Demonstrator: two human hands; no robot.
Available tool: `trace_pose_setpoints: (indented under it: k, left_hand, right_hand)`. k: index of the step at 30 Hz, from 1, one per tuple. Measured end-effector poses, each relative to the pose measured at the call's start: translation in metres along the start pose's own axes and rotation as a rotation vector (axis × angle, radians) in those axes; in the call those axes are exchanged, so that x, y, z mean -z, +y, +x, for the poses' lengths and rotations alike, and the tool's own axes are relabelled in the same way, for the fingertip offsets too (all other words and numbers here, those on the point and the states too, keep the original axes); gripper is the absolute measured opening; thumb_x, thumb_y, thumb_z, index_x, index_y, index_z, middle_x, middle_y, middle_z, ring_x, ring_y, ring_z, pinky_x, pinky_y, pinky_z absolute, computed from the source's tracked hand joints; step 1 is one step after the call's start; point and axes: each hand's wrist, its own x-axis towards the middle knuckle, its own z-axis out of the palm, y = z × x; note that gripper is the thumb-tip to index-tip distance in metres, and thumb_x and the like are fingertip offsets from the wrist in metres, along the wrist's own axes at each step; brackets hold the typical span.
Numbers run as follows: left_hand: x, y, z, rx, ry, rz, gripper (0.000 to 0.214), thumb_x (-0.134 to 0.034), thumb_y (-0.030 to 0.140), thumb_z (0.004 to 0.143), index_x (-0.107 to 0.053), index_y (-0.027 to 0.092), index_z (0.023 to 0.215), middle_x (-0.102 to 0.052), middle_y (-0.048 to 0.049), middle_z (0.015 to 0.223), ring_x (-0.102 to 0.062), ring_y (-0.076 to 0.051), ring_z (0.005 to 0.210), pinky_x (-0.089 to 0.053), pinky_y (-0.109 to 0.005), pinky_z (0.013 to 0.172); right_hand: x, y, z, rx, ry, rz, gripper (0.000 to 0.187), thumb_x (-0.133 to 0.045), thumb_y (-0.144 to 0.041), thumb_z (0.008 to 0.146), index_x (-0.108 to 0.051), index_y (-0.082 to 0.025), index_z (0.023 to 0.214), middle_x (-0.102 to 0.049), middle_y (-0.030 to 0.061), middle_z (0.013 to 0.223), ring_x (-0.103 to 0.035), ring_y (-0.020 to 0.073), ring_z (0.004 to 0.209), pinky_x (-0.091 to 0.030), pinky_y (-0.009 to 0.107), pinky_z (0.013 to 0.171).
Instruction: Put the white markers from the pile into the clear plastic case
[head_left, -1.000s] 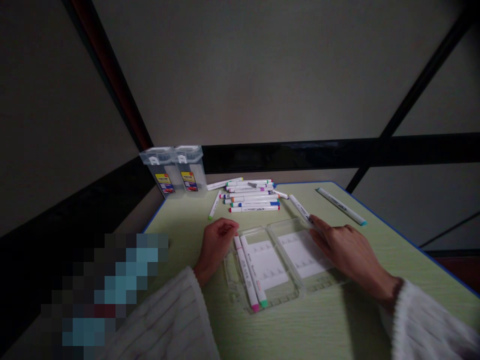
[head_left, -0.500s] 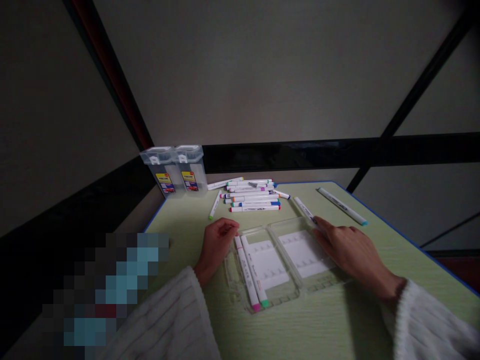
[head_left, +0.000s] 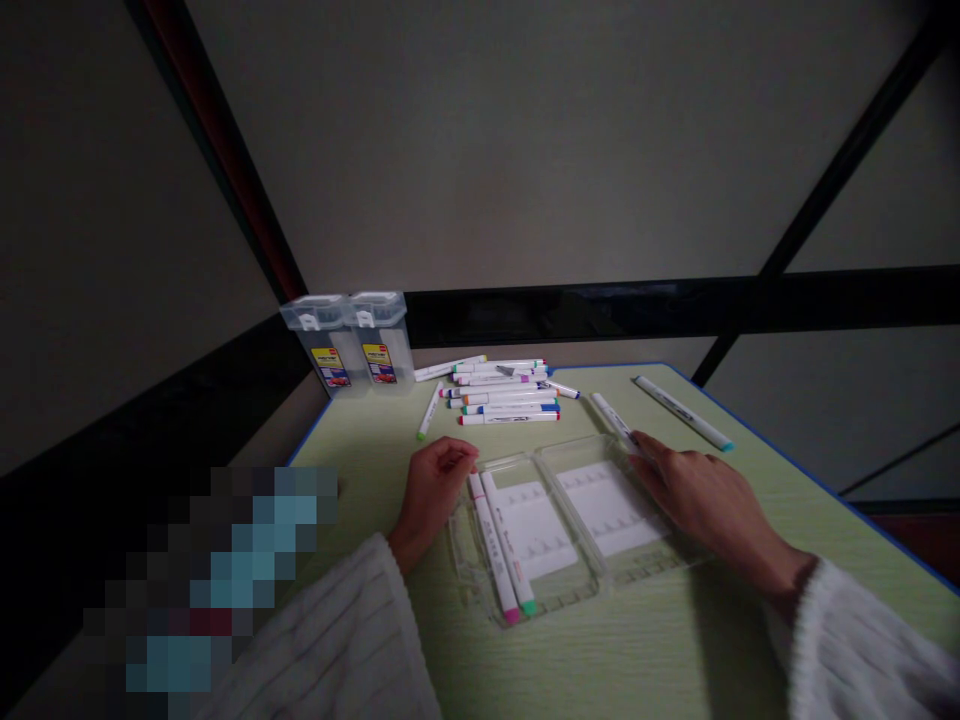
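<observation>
An open clear plastic marker case (head_left: 592,545) lies flat, with white paper inserts in both halves. Two white markers, one pink-ended (head_left: 495,560) and one green-ended (head_left: 511,545), lie side by side along its left half. My left hand (head_left: 435,490) is at the case's upper left corner, fingers curled together; whether they pinch the rim or something small is hidden. Over the right half, my right hand (head_left: 705,500) is closed on a white marker (head_left: 611,415) that sticks out beyond the fingers, its near end hidden by the hand.
Several white markers with coloured ends (head_left: 510,418) are heaped at the back of the table (head_left: 360,450). A teal-ended marker (head_left: 682,412) lies by the right edge. Two clear lidded boxes (head_left: 386,340) stand at the back left. Walls rise behind.
My right hand has shifted very slightly to the right with the marker. My left hand, the case and the two markers in it look unmoved.
</observation>
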Motion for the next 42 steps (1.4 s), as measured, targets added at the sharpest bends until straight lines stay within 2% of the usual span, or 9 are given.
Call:
trace_pose_setpoints:
  k: [30, 42]
  left_hand:
    - [-0.001, 0.001, -0.001, 0.021, -0.047, 0.037, 0.004, -0.057, 0.010, 0.057, -0.059, 0.013, 0.057, -0.058, 0.0029, 0.052, -0.053, -0.009, 0.051, -0.040, -0.018, 0.052]
    - [-0.001, -0.001, 0.000, 0.044, -0.046, 0.029, 0.004, -0.058, 0.009, 0.055, -0.059, 0.013, 0.057, -0.058, 0.0030, 0.052, -0.054, -0.009, 0.051, -0.040, -0.019, 0.052]
  right_hand:
    - [-0.006, 0.010, 0.002, -0.030, -0.032, 0.018, 0.035, -0.028, -0.031, 0.089, -0.047, -0.018, 0.115, -0.066, 0.0089, 0.069, -0.062, 0.0230, 0.060, -0.030, 0.027, 0.045]
    - [-0.009, 0.017, 0.004, -0.065, -0.072, 0.034, 0.036, -0.028, -0.034, 0.088, -0.049, -0.019, 0.112, -0.065, 0.0099, 0.071, -0.062, 0.0244, 0.064, -0.033, 0.027, 0.046]
